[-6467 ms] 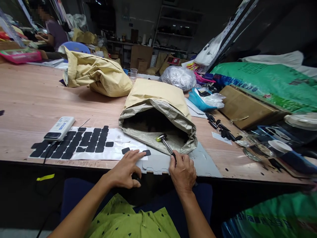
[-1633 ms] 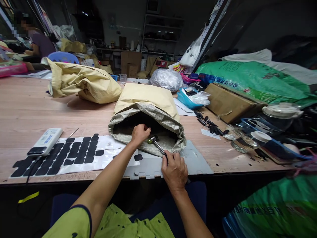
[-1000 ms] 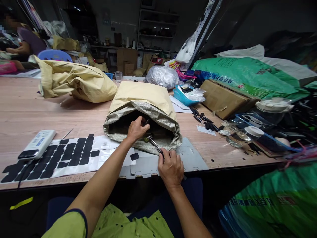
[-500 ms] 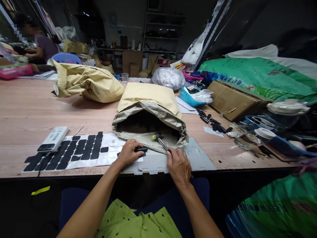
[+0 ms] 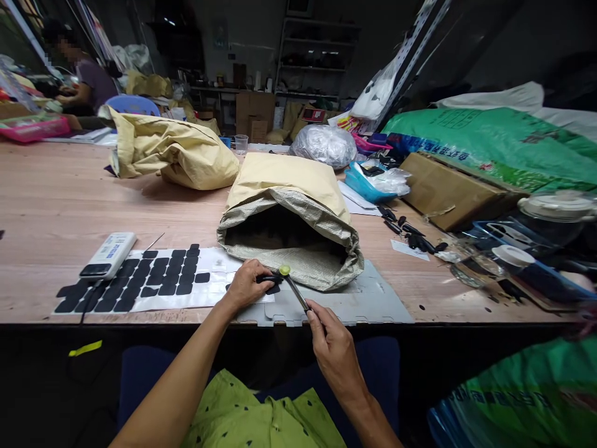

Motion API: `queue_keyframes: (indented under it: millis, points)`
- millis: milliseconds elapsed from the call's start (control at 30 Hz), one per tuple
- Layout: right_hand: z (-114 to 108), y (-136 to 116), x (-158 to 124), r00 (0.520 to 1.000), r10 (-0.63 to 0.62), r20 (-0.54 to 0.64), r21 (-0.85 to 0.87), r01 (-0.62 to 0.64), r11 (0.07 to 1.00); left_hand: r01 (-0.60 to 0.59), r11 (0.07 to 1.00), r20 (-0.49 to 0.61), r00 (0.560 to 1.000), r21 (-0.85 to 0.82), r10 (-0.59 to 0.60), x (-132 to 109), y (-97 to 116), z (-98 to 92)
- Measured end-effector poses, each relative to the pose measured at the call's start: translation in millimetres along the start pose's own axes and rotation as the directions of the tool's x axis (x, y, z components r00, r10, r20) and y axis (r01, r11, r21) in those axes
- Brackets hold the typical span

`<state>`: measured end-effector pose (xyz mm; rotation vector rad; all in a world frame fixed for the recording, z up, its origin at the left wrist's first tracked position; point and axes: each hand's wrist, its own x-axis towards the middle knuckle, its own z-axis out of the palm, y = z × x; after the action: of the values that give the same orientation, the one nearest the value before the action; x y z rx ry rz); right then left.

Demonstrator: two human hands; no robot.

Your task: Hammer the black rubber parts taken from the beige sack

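Spread before us, the surface [image 5: 51, 199] bears an open sack [image 5: 289, 177] at center, mouth facing near, and a white sheet [image 5: 215, 287] to its left. At the sack's near side, our right hand [image 5: 336, 336] is clamped on a hammer [image 5: 297, 292], our left hand [image 5: 247, 285] on a black piece [image 5: 265, 279]; whether hammer and piece touch, we cannot tell.

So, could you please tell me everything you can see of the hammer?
The hammer is small, with a slim, shiny shaft that looks metal and a rounded yellow-green face on its head. The right hand holds it by its near end, the shaft slanting away and to the left. The head is by the front lip of the open bag, close beside the black piece in the left hand; whether they touch is unclear.
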<state>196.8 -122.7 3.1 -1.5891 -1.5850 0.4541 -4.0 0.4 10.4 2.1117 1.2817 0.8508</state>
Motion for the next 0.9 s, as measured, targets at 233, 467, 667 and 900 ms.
queue_keyframes:
  millis: [233, 467, 667, 900]
  points:
    - [-0.2, 1.5, -1.0, 0.999, 0.04, 0.035, -0.003, -0.04, 0.999, 0.012, 1.0, 0.003, 1.0, -0.011, -0.012, 0.8, -3.2, 3.0]
    - [-0.6, -16.3, 2.1, 0.999, 0.022, 0.041, 0.034, -0.024, 0.999, 0.027, 0.999, 0.03, 0.999, -0.02, -0.026, 1.2, 0.3, -1.1]
    - [7.3, -13.9, 0.0, 0.991, 0.05, 0.122, 0.032, -0.055, 0.998, 0.043, 0.998, 0.038, 0.998, -0.041, -0.041, 1.4, 1.9, -2.1]
    - [-5.5, 4.7, 35.1, 0.998, 0.027, -0.06, -0.27, -0.042, 0.962, 0.055, 0.997, 0.038, 0.998, -0.049, -0.053, 1.0, 0.5, -1.7]
